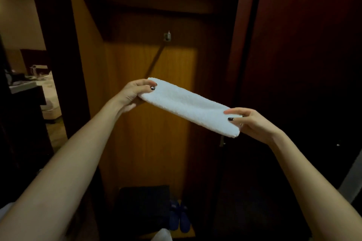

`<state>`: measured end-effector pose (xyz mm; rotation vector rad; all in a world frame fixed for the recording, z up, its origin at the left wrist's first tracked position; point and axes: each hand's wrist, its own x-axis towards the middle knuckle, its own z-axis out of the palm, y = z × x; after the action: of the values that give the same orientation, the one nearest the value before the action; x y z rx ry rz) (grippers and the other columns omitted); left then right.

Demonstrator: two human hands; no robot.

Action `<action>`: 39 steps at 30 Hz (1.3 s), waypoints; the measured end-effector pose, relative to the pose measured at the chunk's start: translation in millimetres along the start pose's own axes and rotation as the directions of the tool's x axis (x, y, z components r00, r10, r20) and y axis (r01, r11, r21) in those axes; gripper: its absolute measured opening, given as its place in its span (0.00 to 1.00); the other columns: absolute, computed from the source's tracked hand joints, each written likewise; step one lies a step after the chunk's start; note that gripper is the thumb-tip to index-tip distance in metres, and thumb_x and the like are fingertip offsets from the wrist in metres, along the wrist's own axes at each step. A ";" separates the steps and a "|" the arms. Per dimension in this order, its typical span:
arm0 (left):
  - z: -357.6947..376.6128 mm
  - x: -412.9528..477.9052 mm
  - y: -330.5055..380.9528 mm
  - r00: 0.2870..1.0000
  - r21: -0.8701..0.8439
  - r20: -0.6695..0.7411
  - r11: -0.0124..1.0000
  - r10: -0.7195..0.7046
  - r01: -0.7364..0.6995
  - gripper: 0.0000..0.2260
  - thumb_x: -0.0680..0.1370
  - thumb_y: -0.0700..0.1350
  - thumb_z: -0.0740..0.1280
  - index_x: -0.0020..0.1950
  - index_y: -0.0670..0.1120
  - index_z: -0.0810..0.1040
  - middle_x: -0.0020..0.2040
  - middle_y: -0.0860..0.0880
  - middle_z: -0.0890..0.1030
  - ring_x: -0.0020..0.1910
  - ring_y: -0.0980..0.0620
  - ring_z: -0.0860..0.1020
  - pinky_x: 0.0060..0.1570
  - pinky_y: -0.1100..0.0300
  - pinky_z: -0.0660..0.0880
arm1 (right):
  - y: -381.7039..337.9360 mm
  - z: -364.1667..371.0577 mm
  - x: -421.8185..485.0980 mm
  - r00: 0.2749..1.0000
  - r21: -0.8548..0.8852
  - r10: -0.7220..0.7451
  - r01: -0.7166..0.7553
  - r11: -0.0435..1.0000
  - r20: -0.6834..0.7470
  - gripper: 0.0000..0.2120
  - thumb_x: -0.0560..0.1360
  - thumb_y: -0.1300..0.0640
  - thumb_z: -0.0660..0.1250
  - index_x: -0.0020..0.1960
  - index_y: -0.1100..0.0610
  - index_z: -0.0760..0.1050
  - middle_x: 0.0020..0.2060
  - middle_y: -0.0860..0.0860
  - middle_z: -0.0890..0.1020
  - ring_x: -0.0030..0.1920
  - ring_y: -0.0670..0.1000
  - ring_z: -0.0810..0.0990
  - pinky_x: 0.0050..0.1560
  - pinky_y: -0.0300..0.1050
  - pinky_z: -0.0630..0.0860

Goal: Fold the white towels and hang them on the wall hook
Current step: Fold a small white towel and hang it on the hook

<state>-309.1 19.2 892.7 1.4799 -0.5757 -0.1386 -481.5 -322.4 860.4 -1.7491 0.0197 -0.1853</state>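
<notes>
Below the wall hook (167,36), a folded white towel (190,106) hangs stretched in the air between two hands held well apart. The left hand (131,94) pinches one end and the right hand (249,121) pinches the other. Both grips are thumb-and-fingertip only, so the layers could slip and unfold; the small hook may also let the thick strip slide off.

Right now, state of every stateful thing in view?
White terry towel: folded into a narrow strip, held in the air, not hung.
Small metal wall hook: bare.
Left hand: pinches towel's left end.
Right hand: pinches towel's right end.
Blue slippers: paired on the floor.
</notes>
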 end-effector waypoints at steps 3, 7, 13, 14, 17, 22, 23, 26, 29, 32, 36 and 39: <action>-13.5 27.4 11.8 1.000 0.069 0.015 0.997 0.019 -0.020 0.12 0.75 0.35 0.64 0.45 0.49 0.85 0.50 0.51 0.80 0.43 0.58 0.77 0.32 0.70 0.75 | -18.5 2.3 36.9 1.000 -0.172 -0.021 0.025 0.985 0.021 0.12 0.74 0.71 0.65 0.43 0.58 0.83 0.48 0.52 0.79 0.43 0.47 0.81 0.39 0.38 0.78; -32.1 73.2 26.9 0.999 0.092 -0.026 0.995 0.045 -0.043 0.12 0.76 0.33 0.63 0.49 0.46 0.83 0.54 0.50 0.76 0.46 0.53 0.75 0.32 0.70 0.75 | -47.0 10.3 95.5 0.971 -0.281 -0.223 0.189 0.941 -0.093 0.12 0.74 0.72 0.64 0.37 0.59 0.78 0.36 0.52 0.78 0.35 0.51 0.73 0.31 0.42 0.70; -66.1 158.3 53.8 0.976 0.032 -0.117 0.983 0.183 -0.180 0.15 0.76 0.32 0.62 0.59 0.45 0.80 0.58 0.50 0.74 0.46 0.54 0.75 0.39 0.69 0.77 | -101.6 15.3 202.1 0.859 -0.309 -0.450 0.371 0.876 -0.243 0.13 0.73 0.72 0.61 0.47 0.61 0.82 0.23 0.41 0.75 0.24 0.41 0.67 0.25 0.33 0.65; -71.9 172.6 57.3 0.968 0.034 -0.137 0.978 0.211 -0.208 0.16 0.76 0.32 0.62 0.61 0.44 0.79 0.57 0.50 0.75 0.45 0.56 0.76 0.39 0.70 0.76 | -109.6 15.1 219.6 0.853 -0.300 -0.455 0.378 0.876 -0.255 0.14 0.74 0.72 0.61 0.50 0.61 0.82 0.24 0.40 0.76 0.25 0.40 0.68 0.27 0.33 0.66; -88.7 212.6 63.9 0.937 0.060 -0.204 0.959 0.285 -0.278 0.17 0.76 0.31 0.61 0.62 0.43 0.78 0.60 0.48 0.75 0.47 0.57 0.78 0.40 0.71 0.76 | -130.1 13.3 270.2 0.870 -0.162 -0.426 0.396 0.904 -0.249 0.15 0.75 0.70 0.65 0.60 0.63 0.78 0.45 0.52 0.82 0.39 0.47 0.78 0.37 0.38 0.75; -107.1 271.0 70.6 0.890 0.114 -0.290 0.936 0.352 -0.333 0.16 0.77 0.34 0.63 0.63 0.45 0.78 0.70 0.46 0.69 0.62 0.52 0.71 0.53 0.68 0.72 | -157.3 12.8 345.7 0.868 -0.153 -0.443 0.417 0.896 -0.227 0.19 0.74 0.69 0.66 0.66 0.64 0.75 0.61 0.55 0.75 0.55 0.55 0.79 0.43 0.38 0.79; -108.5 282.1 73.8 0.885 0.119 -0.301 0.935 0.355 -0.335 0.16 0.77 0.35 0.63 0.64 0.45 0.78 0.71 0.46 0.69 0.67 0.51 0.68 0.60 0.64 0.67 | -162.9 12.0 360.6 0.854 -0.176 -0.460 0.428 0.887 -0.242 0.20 0.74 0.68 0.66 0.66 0.63 0.75 0.62 0.55 0.74 0.58 0.56 0.78 0.49 0.41 0.80; -112.5 314.7 83.6 0.880 0.148 -0.316 0.935 0.354 -0.323 0.17 0.77 0.38 0.65 0.65 0.48 0.77 0.73 0.49 0.68 0.72 0.51 0.61 0.69 0.51 0.51 | -177.8 7.2 401.5 0.827 -0.247 -0.501 0.445 0.861 -0.256 0.20 0.74 0.67 0.67 0.66 0.62 0.75 0.66 0.58 0.74 0.65 0.56 0.75 0.64 0.52 0.75; -117.5 346.9 91.6 0.873 0.167 -0.310 0.926 0.376 -0.340 0.18 0.77 0.39 0.66 0.66 0.49 0.77 0.74 0.49 0.66 0.73 0.50 0.60 0.66 0.54 0.53 | -187.2 0.4 441.8 0.816 -0.240 -0.512 0.458 0.856 -0.270 0.20 0.74 0.67 0.67 0.66 0.62 0.75 0.67 0.60 0.74 0.66 0.57 0.74 0.66 0.53 0.74; -125.3 381.3 88.9 0.868 0.169 -0.322 0.925 0.377 -0.339 0.18 0.77 0.39 0.65 0.67 0.49 0.76 0.75 0.49 0.65 0.73 0.49 0.60 0.67 0.53 0.53 | -190.9 -7.4 487.0 0.826 -0.211 -0.494 0.450 0.868 -0.272 0.20 0.74 0.67 0.67 0.65 0.63 0.75 0.65 0.60 0.75 0.64 0.56 0.75 0.62 0.51 0.76; -134.7 430.9 68.7 0.885 0.144 -0.369 0.958 0.285 -0.249 0.19 0.78 0.42 0.64 0.70 0.47 0.72 0.71 0.48 0.71 0.71 0.50 0.64 0.65 0.52 0.55 | -181.6 -14.7 548.2 0.839 -0.252 -0.476 0.417 0.874 -0.263 0.18 0.74 0.67 0.67 0.64 0.65 0.76 0.55 0.63 0.81 0.44 0.50 0.79 0.39 0.34 0.74; -141.6 462.0 42.1 0.880 0.099 -0.427 0.979 0.206 -0.180 0.20 0.78 0.44 0.66 0.70 0.45 0.70 0.69 0.44 0.72 0.69 0.47 0.67 0.67 0.50 0.60 | -161.9 -14.6 587.3 0.867 -0.213 -0.419 0.371 0.904 -0.270 0.15 0.73 0.69 0.67 0.60 0.68 0.78 0.47 0.62 0.81 0.41 0.52 0.78 0.38 0.39 0.74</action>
<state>139.7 -47.9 1063.9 1.4390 -0.3581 0.3643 81.4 -374.9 1087.9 -1.8475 -0.1018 -0.7813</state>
